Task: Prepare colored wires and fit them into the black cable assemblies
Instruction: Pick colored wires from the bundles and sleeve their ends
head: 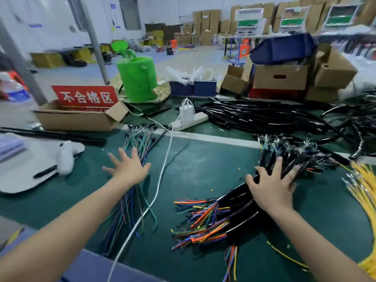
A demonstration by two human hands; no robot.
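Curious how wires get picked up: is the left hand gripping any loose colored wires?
No: the left hand is spread wide open over the loose colored wires, curled round none of them.

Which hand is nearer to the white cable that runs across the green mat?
Left. The left hand is spread just left of the white cable; the right hand rests farther right, on the black cable assemblies.

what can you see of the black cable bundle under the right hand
The black cable bundle is a heap of glossy black sheathed cables lying diagonally on the green mat. Orange, blue, yellow, green and red wires fan from its near ends; the far ends look blurred. The right hand rests on its middle, fingers spread.
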